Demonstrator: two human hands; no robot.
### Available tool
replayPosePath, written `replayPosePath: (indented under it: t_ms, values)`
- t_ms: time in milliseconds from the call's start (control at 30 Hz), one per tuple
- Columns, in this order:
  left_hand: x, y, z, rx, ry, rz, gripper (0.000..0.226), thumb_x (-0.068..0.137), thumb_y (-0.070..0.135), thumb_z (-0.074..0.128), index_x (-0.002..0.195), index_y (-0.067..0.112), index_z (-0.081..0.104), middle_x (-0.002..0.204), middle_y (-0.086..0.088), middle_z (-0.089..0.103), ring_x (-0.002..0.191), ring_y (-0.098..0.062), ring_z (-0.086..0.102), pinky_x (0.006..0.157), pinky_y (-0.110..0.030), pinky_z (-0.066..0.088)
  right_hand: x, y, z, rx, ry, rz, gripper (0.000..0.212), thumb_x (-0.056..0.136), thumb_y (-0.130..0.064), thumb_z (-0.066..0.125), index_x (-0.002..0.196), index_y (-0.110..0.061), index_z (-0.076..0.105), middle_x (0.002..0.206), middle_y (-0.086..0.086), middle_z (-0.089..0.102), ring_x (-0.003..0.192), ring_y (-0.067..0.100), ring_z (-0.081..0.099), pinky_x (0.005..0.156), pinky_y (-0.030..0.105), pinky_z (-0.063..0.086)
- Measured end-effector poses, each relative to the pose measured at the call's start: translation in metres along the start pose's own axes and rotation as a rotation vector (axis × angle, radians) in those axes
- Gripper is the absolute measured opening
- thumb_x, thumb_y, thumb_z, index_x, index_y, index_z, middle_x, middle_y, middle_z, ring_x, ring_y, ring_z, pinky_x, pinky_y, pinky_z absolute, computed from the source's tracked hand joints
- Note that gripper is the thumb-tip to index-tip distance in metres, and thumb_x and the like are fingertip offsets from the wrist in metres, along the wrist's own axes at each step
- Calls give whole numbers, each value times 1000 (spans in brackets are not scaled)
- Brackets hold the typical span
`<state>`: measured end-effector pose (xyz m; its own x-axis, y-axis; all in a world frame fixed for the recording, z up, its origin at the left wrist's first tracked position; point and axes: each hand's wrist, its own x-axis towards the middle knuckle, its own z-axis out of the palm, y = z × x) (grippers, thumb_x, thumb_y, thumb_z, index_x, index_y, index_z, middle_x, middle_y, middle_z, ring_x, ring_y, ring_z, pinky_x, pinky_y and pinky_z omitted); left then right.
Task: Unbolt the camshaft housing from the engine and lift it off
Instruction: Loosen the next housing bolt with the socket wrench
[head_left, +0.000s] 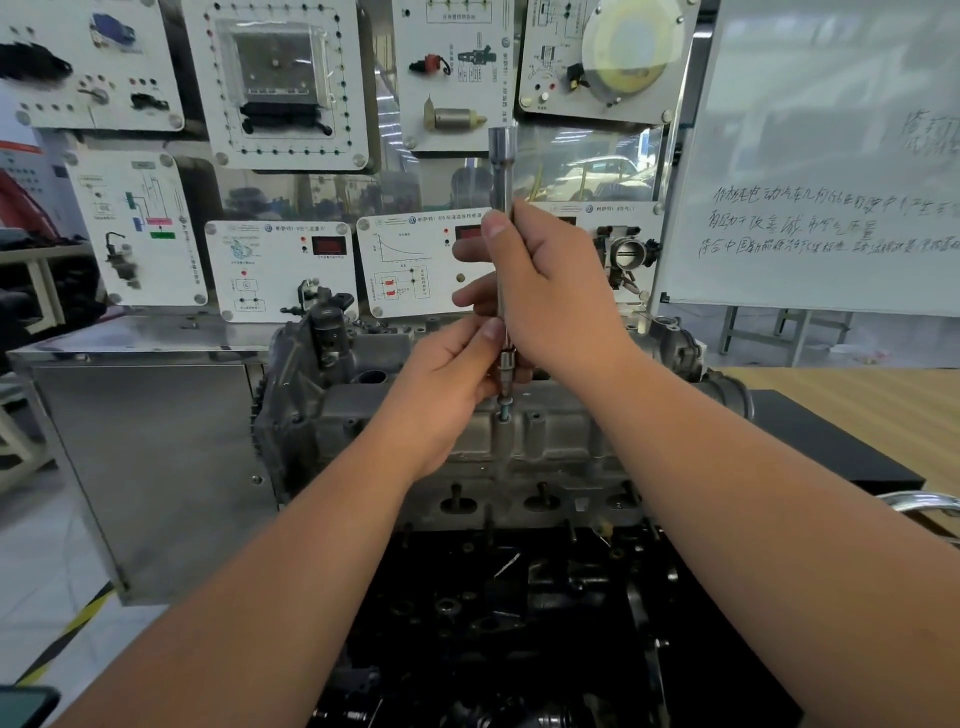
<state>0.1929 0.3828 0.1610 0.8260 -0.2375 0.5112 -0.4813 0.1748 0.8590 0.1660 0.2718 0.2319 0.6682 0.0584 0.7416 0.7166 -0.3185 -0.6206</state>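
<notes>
Your forearms reach in from the lower edge over the dark engine block (519, 623), and above it the grey camshaft housing (550, 436) sits on top of the engine, on the surface. Your right hand (550, 291) is wrapped round the upright extension bar (502, 171), while your left hand (447, 369) pinches the socket (505, 364) at its lower end, just above a bolt (504, 410) standing in the housing's top edge. Behind stand training display boards (280, 270) and a whiteboard (831, 156).
</notes>
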Motion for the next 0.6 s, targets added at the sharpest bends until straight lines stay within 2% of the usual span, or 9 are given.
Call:
replayPosePath:
  t_ms: [100,167,200,267,333,400,467,533,600]
  values:
    - [0,-1,3,28,41,29,21,94,41,59,85,38,78,89,2,76,88,-17,71,93,-53,57,-2,2,1,-6,52,-3,21,108,-26,43,105,-13,61,100,0,73,71,11,74,68,49,61]
    - [0,-2,5,66,80,67,15,86,48,67,78,37,74,79,5,72,81,-21,64,86,-57,55,-1,4,-1,-94,145,-64,32,105,-27,51,128,-6,59,97,-3,73,74,6,73,73,40,61]
    - [0,-3,6,82,94,83,16,81,51,69,76,37,72,75,6,70,77,-22,60,80,-53,53,-1,4,-2,-112,191,-92,33,103,-26,55,130,-7,59,93,-4,73,74,5,72,72,38,60]
    - [0,-3,7,97,99,91,17,81,52,68,75,37,71,72,6,67,71,-19,57,74,-48,48,0,4,-4,-115,226,-121,24,102,-23,56,121,-11,64,86,-5,72,73,4,71,70,41,61]
    - [0,-2,6,66,76,61,18,90,46,63,79,38,74,78,5,71,75,-15,64,79,-46,53,0,4,-3,-105,199,-112,19,103,-21,53,113,-10,65,86,-3,72,72,4,72,70,43,61]
    - [0,-2,3,-7,27,25,28,96,38,53,86,36,79,86,5,75,82,-10,70,86,-36,59,-1,3,-1,-93,154,-108,18,105,-20,49,106,-8,63,91,-1,72,72,6,72,71,45,60]
    - [-2,-1,2,-24,-8,7,34,98,32,49,88,35,81,85,7,76,81,-5,72,82,-25,58,-2,3,0,-81,123,-106,18,106,-20,45,103,-9,60,96,-3,72,70,7,72,69,46,61]
    - [-3,0,3,-11,-7,17,34,101,28,48,90,33,80,84,8,76,80,-2,71,79,-20,57,-3,3,1,-61,104,-88,16,108,-21,43,103,-13,55,99,-2,71,68,8,72,60,41,61]
    - [-3,0,4,16,21,33,28,100,31,52,91,37,78,90,7,77,85,-7,72,79,-25,57,-3,3,0,-59,98,-58,19,109,-23,41,115,-12,55,103,0,71,68,8,72,55,35,58]
